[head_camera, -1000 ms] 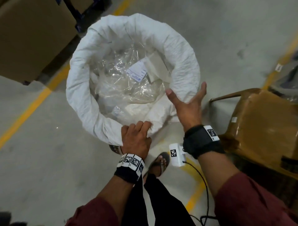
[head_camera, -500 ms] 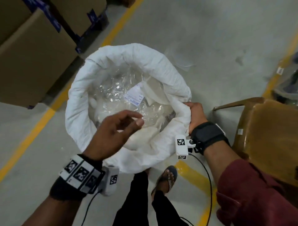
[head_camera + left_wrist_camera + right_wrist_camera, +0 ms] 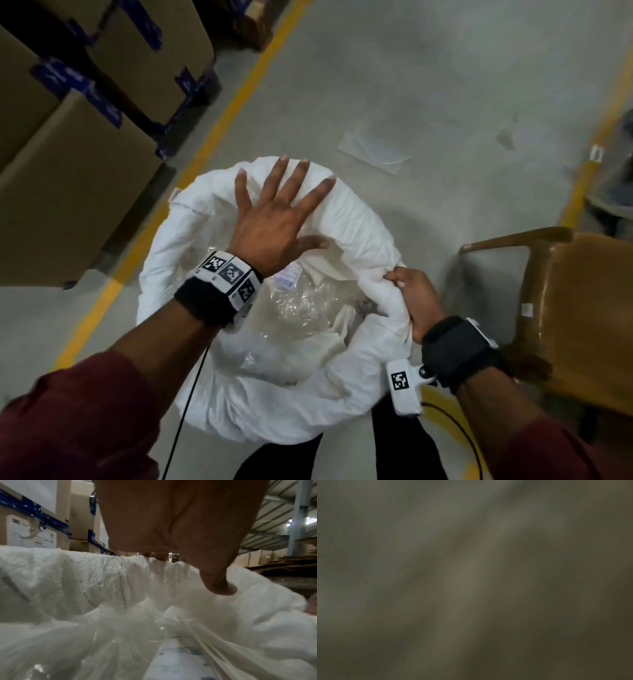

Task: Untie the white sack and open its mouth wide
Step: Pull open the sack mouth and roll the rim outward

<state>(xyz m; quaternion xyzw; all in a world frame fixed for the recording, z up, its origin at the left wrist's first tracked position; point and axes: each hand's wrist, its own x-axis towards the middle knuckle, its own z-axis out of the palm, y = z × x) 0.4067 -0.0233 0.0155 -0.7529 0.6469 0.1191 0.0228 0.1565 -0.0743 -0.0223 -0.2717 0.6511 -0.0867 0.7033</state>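
The white sack point(image 3: 164, 284) stands on the floor with its mouth rolled down and open, showing clear plastic packets point(image 3: 301, 308) and a paper label point(image 3: 286, 277) inside. My left hand point(image 3: 274, 219) reaches across the mouth with fingers spread straight, lying on the far rim. From the left wrist view the palm point(image 3: 180, 520) hovers over the sack's far rim point(image 3: 85, 574) and the thumb touches the fabric. My right hand point(image 3: 416, 301) grips a bunched fold of the sack's right rim. The right wrist view is dark and blurred.
Stacked cardboard boxes point(image 3: 68, 192) with blue tape stand at the left behind a yellow floor line point(image 3: 212, 137). A brown chair point(image 3: 575, 308) is close on the right. A clear plastic sheet point(image 3: 375, 150) lies on the grey floor beyond the sack. My foot is under the sack's near side.
My left hand let go of the near rim, passed over the mouth and now lies spread on the far rim. My right hand closed on the right rim and keeps hold.
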